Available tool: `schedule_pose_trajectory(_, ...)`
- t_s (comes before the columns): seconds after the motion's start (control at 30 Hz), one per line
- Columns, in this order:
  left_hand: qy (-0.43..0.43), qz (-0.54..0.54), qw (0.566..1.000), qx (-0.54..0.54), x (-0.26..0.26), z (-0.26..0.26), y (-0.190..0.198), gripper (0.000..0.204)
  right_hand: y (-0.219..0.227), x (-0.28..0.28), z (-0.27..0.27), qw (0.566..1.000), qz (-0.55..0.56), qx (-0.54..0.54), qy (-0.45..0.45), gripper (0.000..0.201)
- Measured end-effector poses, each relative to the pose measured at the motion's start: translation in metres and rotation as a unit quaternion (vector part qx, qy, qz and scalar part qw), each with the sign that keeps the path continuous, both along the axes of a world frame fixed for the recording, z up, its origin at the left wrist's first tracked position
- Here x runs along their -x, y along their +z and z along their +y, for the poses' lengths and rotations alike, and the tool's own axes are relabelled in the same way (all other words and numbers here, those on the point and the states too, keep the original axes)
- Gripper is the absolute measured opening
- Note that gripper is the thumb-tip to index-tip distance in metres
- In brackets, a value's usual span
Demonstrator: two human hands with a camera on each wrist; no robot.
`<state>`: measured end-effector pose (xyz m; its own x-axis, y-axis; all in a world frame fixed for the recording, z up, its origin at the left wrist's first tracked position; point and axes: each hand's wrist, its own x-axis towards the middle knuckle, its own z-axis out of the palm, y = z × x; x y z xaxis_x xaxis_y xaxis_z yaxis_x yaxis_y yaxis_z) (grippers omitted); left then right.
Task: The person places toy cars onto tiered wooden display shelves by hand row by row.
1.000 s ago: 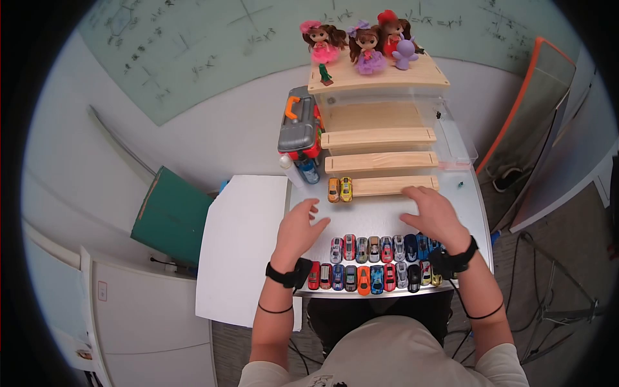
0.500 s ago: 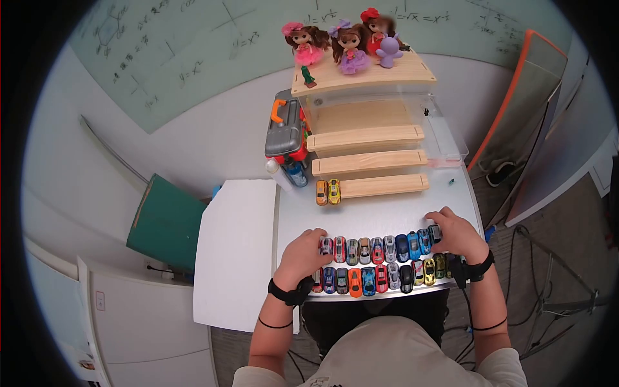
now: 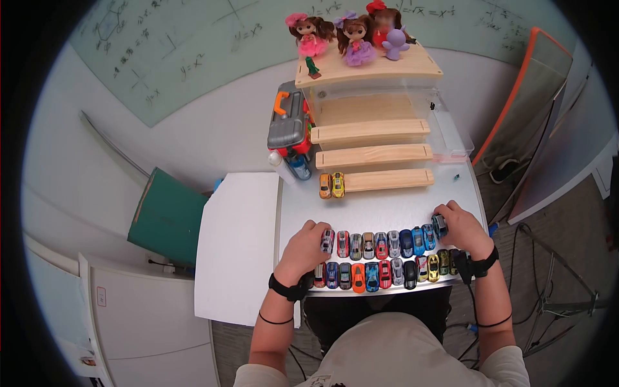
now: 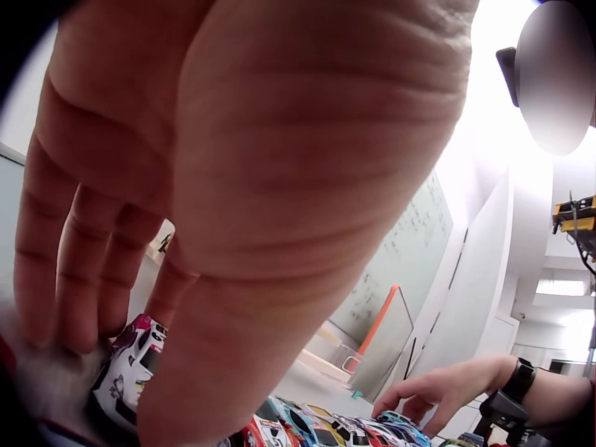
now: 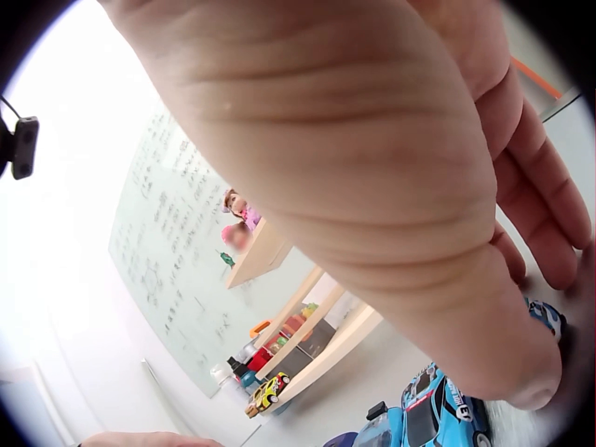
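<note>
Both hands' (image 3: 303, 248) fingertips, seemingly gripping end cars (image 3: 328, 240), stay hidden

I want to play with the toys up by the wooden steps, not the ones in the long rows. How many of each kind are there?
Dolls: 3
Purple figure: 1
Small green figure: 1
Toy cars at the left end of the lowest step: 2
Total: 7
</note>
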<state>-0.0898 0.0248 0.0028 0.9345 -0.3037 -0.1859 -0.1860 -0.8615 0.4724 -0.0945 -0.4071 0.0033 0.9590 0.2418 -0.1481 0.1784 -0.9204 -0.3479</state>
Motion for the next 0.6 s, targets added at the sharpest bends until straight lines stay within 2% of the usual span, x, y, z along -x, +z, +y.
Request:
schedule_pose_trajectory(0.1,0.018,-0.023,1.000,0.009,-0.001,0.005,0.008,0.069,0.004,-0.005,-0.001,1.000,-0.023,0.011,-0.007,0.070)
schedule_pose_trajectory(0.2,0.050,-0.051,0.997,0.025,-0.008,-0.001,0.036,0.068,0.031,-0.014,0.015,0.998,-0.036,-0.040,-0.039,0.065)
schedule_pose_trajectory(0.27,-0.037,-0.206,0.977,0.045,-0.019,-0.017,0.050,0.067,0.046,-0.025,0.041,0.990,-0.065,-0.126,-0.023,0.062)
schedule_pose_trajectory(0.4,-0.072,-0.263,0.961,0.053,-0.062,-0.053,0.041,0.067,0.026,-0.059,0.095,0.972,-0.159,-0.173,0.022,0.066)
schedule_pose_trajectory(0.47,-0.067,-0.317,0.945,0.047,-0.082,-0.066,0.031,0.067,0.016,-0.075,0.118,0.968,-0.194,-0.158,0.027,0.068)
schedule_pose_trajectory(0.6,-0.056,-0.322,0.945,0.010,-0.097,-0.074,0.019,0.065,-0.006,-0.094,0.146,0.962,-0.237,-0.136,0.024,0.072)
